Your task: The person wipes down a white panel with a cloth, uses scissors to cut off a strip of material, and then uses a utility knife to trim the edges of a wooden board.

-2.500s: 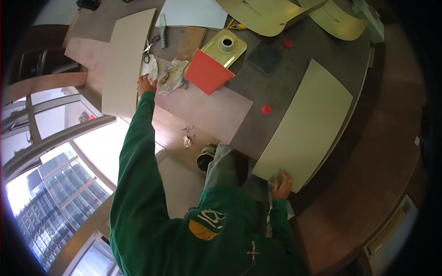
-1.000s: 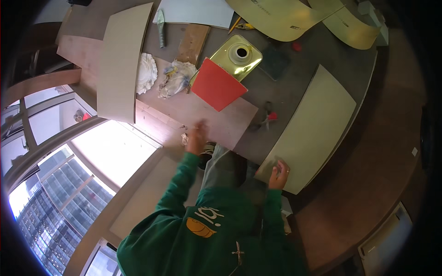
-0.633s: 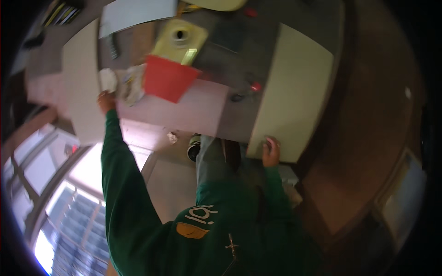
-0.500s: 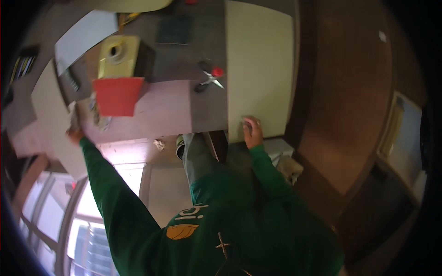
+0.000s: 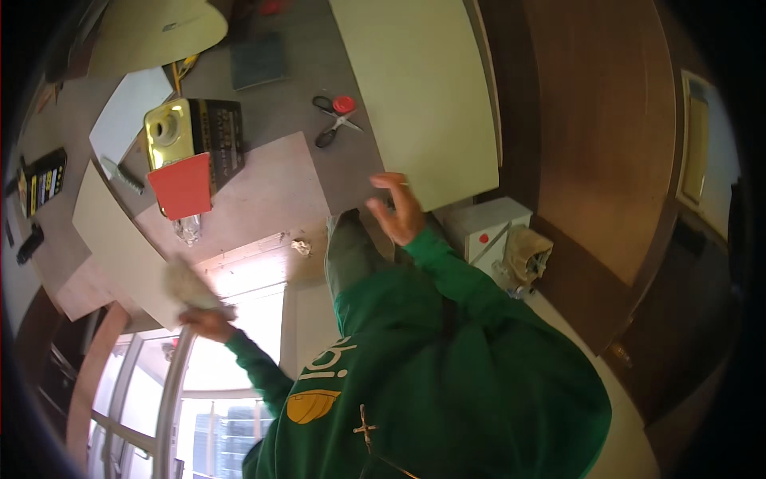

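Observation:
At the lower left, beyond the table's near edge, my left hand [image 5: 209, 323] is closed round a pale beige thing [image 5: 190, 287]; motion smears it, so its kind is unclear. My right hand [image 5: 401, 211] hovers by the near edge of a cream board [image 5: 423, 96], thumb and fingers apart, holding nothing. A gold and black metal can [image 5: 174, 128] with a round spout stands on the table [image 5: 267, 172]. Against its near side is a red flat piece [image 5: 180, 188], with crumpled clear plastic [image 5: 189, 229] below. Black-handled scissors [image 5: 337, 123] lie opened beside a red cap [image 5: 344, 104].
A utility knife [image 5: 121, 176] and a white sheet [image 5: 128, 112] lie left of the can. Another pale board [image 5: 120, 231] runs along the left. A dark square [image 5: 258, 61] lies farther back. Right of my body stands a white box [image 5: 487, 223] with a red button.
My left hand has come off the table's left side, back toward me, still gripping the pale thing. My right hand has shifted left and its fingers have spread. The whole view has turned.

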Demonstrator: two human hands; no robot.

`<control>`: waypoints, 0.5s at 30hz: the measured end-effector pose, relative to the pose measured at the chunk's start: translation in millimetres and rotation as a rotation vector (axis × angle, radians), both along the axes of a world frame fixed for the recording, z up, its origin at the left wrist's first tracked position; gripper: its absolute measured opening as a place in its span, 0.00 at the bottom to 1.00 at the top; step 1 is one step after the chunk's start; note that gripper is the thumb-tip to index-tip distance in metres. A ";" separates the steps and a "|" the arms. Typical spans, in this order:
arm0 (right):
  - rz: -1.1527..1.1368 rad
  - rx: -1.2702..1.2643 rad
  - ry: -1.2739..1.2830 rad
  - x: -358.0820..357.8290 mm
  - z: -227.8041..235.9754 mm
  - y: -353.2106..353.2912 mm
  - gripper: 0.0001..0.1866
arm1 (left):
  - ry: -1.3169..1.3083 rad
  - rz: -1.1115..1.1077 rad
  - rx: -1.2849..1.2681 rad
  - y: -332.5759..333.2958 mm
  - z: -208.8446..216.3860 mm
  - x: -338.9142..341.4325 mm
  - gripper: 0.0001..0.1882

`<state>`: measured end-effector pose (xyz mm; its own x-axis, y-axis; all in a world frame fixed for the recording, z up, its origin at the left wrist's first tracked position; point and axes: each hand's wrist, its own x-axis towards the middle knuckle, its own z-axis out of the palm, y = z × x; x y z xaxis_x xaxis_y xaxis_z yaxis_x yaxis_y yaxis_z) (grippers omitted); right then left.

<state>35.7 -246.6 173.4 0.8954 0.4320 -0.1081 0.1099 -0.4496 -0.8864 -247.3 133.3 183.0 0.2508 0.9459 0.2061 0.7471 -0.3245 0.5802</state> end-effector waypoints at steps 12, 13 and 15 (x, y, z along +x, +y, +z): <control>-0.756 -0.029 0.111 12.4 -63.9 -97.1 0.17 | -0.256 -0.917 -1.174 -300.4 -53.0 294.0 0.18; -0.878 -0.016 0.065 21.5 -72.4 -115.1 0.16 | -0.156 -1.004 -0.986 -307.6 -64.3 318.8 0.17; -0.842 -0.157 -0.086 29.1 -93.8 -121.1 0.15 | -0.055 -1.208 -0.583 -324.1 -88.5 364.1 0.16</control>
<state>64.8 -367.7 79.6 0.9186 -0.3943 -0.0276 -0.2512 -0.5285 -0.8109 116.8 -190.8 94.6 0.9895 0.0919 -0.1117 0.1415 -0.4560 0.8787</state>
